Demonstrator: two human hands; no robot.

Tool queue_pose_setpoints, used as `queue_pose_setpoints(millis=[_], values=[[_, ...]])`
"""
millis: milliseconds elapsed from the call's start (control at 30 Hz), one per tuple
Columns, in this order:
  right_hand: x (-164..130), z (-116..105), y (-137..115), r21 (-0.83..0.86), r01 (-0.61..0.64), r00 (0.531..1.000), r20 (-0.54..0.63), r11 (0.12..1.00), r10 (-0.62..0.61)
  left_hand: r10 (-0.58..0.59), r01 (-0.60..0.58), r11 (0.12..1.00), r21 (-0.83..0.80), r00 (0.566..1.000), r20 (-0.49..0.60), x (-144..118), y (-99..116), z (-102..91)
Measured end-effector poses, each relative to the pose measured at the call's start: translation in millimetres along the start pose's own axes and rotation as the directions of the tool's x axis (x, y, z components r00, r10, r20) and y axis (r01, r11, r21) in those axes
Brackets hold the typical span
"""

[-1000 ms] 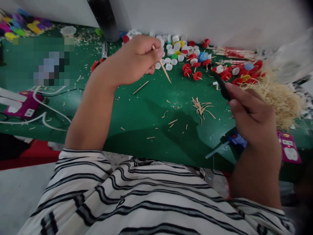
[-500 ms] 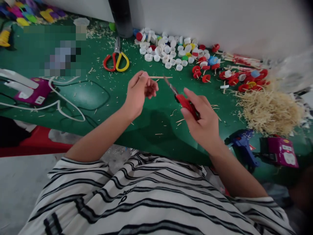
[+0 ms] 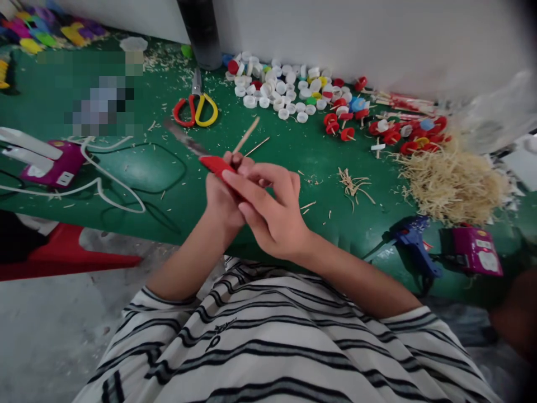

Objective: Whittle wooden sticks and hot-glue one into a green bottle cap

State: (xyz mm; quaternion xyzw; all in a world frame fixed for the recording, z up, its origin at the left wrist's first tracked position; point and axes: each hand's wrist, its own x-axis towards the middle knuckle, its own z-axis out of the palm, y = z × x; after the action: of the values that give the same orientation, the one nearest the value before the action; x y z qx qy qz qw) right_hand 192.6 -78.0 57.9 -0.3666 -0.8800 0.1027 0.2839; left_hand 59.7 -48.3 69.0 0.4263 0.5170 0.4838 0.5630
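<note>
My left hand (image 3: 224, 196) is closed around a thin wooden stick (image 3: 246, 136), which points up and away from the fingers. My right hand (image 3: 274, 215) grips a red-handled utility knife (image 3: 213, 163) and crosses over the left hand, hiding part of its fingers. The knife's blade (image 3: 187, 138) points up and to the left, blurred by motion. Just beyond the hands, a second thin stick (image 3: 257, 146) shows against the green tabletop (image 3: 268, 131).
Red-and-yellow scissors (image 3: 196, 109) lie behind the hands. Bottle caps (image 3: 277, 87) spread along the wall near a dark bottle (image 3: 201, 33). At right are capped sticks (image 3: 390, 134), a heap of shavings (image 3: 457, 184) and a blue glue gun (image 3: 415, 243). White cables (image 3: 113, 193) run at left.
My right hand has swung left with the knife and now overlaps my left hand. The held stick has turned from pointing right to pointing up. A small pile of shavings is now uncovered.
</note>
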Motion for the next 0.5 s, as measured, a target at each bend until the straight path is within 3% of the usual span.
queue_pose_setpoints(millis=[67, 100, 200, 333, 400, 500], values=[[-7.3, 4.7, -6.1, 0.031, 0.086, 0.994, 0.067, 0.996, -0.088, 0.023, -0.08, 0.95, -0.302, 0.982, -0.188, -3.9, 3.1, -21.3], [-10.5, 9.6, -9.1, 0.051, 0.132, 0.984, 0.114, 0.99, -0.137, 0.044, -0.12, 0.935, -0.332, 0.973, -0.228, -6.8, 3.8, -33.2], [-18.0, 33.6, -17.4, 0.042, 0.235, 0.939, 0.247, 0.971, -0.238, 0.175, -0.243, 0.944, -0.225, 0.943, -0.282, -20.6, 0.7, -71.9], [-22.3, 64.8, -20.8, -0.07, 0.276, 0.892, 0.391, 0.959, -0.228, 0.278, -0.301, 0.953, -0.03, 0.911, -0.305, -45.3, -12.9, -116.6], [-24.2, 68.2, -15.1, -0.105, 0.269, 0.873, 0.447, 0.957, -0.196, 0.294, -0.305, 0.952, 0.016, 0.905, -0.309, -56.1, -20.0, -129.5], [-32.8, 53.5, 7.0, -0.151, 0.209, 0.88, 0.459, 0.966, -0.119, 0.281, -0.311, 0.95, -0.03, 0.892, -0.353, -65.7, -27.3, -131.7]])
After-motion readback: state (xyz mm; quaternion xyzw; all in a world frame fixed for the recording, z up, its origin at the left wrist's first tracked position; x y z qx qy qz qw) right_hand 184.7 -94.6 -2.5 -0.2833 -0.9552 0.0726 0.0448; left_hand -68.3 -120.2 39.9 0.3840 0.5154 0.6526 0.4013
